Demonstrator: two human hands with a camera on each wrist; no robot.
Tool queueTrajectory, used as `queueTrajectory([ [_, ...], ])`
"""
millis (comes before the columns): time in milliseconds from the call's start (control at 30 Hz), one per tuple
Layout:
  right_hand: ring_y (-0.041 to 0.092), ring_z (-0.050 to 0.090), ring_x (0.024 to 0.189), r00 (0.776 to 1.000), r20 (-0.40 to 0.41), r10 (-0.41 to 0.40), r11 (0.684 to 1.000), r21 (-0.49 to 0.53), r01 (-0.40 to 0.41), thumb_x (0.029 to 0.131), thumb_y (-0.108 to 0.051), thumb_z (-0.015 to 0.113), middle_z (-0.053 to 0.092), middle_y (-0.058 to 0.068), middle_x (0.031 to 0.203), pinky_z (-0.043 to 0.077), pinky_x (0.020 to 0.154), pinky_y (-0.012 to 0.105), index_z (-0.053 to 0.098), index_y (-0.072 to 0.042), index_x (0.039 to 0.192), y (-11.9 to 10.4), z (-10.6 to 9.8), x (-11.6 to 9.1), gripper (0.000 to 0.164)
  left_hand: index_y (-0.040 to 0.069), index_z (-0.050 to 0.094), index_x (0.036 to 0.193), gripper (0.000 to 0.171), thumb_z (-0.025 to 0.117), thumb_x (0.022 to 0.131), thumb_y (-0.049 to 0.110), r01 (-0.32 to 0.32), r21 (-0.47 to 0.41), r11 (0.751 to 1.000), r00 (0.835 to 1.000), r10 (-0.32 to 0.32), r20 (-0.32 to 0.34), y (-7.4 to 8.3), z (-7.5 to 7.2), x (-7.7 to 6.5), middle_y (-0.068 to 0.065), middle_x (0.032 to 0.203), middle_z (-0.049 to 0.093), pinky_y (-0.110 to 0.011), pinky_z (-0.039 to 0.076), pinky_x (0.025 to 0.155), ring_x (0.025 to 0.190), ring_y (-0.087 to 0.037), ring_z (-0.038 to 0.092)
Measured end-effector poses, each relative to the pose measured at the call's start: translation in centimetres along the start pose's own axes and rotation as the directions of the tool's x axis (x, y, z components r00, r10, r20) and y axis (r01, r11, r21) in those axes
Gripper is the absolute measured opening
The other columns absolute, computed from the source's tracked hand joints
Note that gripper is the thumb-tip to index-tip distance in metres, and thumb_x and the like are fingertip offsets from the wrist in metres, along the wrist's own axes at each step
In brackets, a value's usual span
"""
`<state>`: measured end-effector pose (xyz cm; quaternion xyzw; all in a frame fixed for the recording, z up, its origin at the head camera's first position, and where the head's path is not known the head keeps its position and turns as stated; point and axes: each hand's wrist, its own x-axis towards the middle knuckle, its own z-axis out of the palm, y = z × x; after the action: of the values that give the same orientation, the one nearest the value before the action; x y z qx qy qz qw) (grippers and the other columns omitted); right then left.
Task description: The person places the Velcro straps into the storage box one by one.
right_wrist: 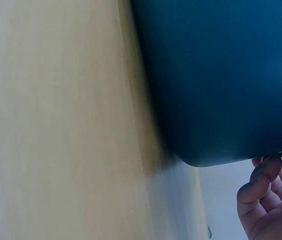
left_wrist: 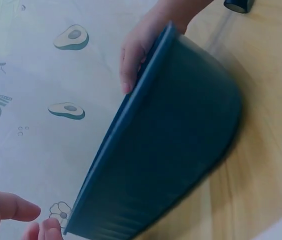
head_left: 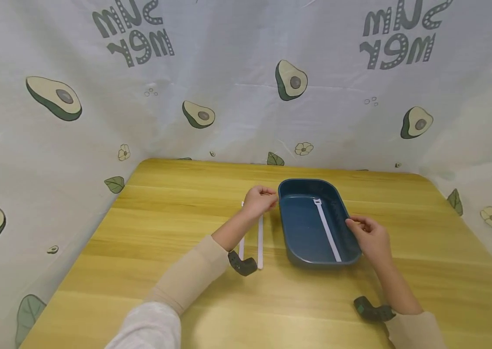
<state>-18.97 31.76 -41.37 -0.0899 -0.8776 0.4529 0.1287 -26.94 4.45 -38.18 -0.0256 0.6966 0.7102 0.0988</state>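
Note:
A dark blue plastic basin (head_left: 311,232) sits on the wooden table, and one white strap (head_left: 328,230) with a slotted end lies inside it. My right hand (head_left: 370,237) pinches the basin's right rim between thumb and fingers. In the right wrist view, the right fingers (right_wrist: 266,175) press against the basin's edge. By the left rim is my left hand (head_left: 261,199); its thumb and fingers stand apart in the left wrist view, fingertips close to the rim. Whether they touch it cannot be told. Two more white strips (head_left: 260,245) lie on the table, partly hidden beneath my left forearm.
The wooden table (head_left: 163,208) has rounded far corners. Behind it and along both sides hangs a pale cloth (head_left: 237,72) printed with avocados. Each wrist carries a dark camera mount, such as the left mount (head_left: 242,264).

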Motion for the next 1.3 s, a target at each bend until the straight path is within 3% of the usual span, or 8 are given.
queueTrajectory([
  [200,0.008,0.043,0.06,1.0,-0.006,-0.006,1.0,0.016,0.006,0.095,-0.03,0.066,0.051,-0.008,0.068,0.036,0.049,0.022,0.065,0.008,0.115,-0.1,0.1,0.0,0.043,-0.009,0.06,0.115,0.029,0.059,0.088,-0.003,-0.045,0.095,0.994,0.999,0.044,0.008,-1.4,-2.4,-0.4,-0.007,0.084,0.06,-0.043,0.053,0.083,0.091,-0.039,0.063],
  [400,0.007,0.043,0.059,1.0,-0.011,-0.007,0.999,0.034,0.008,0.094,-0.028,0.067,0.051,-0.008,0.067,0.035,0.049,0.021,0.065,0.009,0.113,0.0,0.4,-0.2,0.041,-0.008,0.061,0.106,0.019,0.061,0.088,-0.003,-0.009,0.194,0.981,1.0,0.013,-0.018,-2.1,-5.7,-0.6,-0.009,0.087,0.06,-0.036,0.054,0.078,0.085,-0.028,0.063],
  [667,0.008,0.043,0.06,1.0,-0.01,-0.002,0.998,0.055,0.002,0.094,-0.029,0.066,0.051,-0.009,0.067,0.036,0.048,0.022,0.064,0.009,0.115,0.2,0.3,-0.2,0.043,-0.001,0.065,0.089,0.008,0.07,0.084,0.0,-0.011,0.425,0.905,1.0,-0.002,0.029,-3.1,-8.4,-0.6,-0.01,0.088,0.062,-0.027,0.051,0.068,0.076,-0.018,0.06],
  [800,0.008,0.043,0.06,1.0,-0.008,-0.004,0.999,0.052,0.004,0.094,-0.029,0.066,0.051,-0.01,0.067,0.036,0.049,0.021,0.064,0.008,0.115,0.2,0.3,-0.2,0.043,0.001,0.066,0.086,0.011,0.074,0.08,0.001,-0.016,0.511,0.86,0.999,-0.005,0.04,-3.5,-9.0,-0.7,-0.007,0.083,0.061,-0.024,0.046,0.062,0.073,-0.017,0.054],
  [1100,0.008,0.044,0.062,1.0,-0.011,0.003,0.999,0.045,-0.003,0.095,-0.03,0.066,0.051,-0.01,0.068,0.036,0.05,0.021,0.064,0.007,0.115,0.1,0.2,0.0,0.043,0.003,0.066,0.085,0.016,0.079,0.076,0.003,-0.015,0.579,0.815,0.999,-0.012,0.043,-3.9,-8.8,-1.2,-0.006,0.081,0.061,-0.025,0.045,0.06,0.072,-0.017,0.053],
  [1300,0.007,0.044,0.062,1.0,-0.018,-0.004,0.999,0.034,0.005,0.095,-0.03,0.066,0.051,-0.011,0.068,0.037,0.051,0.02,0.065,0.007,0.114,0.2,0.1,0.1,0.042,0.005,0.064,0.079,0.018,0.081,0.074,0.008,-0.034,0.648,0.761,0.999,0.025,0.023,-4.2,-8.4,-1.4,-0.005,0.078,0.06,-0.03,0.047,0.064,0.071,-0.019,0.054],
])
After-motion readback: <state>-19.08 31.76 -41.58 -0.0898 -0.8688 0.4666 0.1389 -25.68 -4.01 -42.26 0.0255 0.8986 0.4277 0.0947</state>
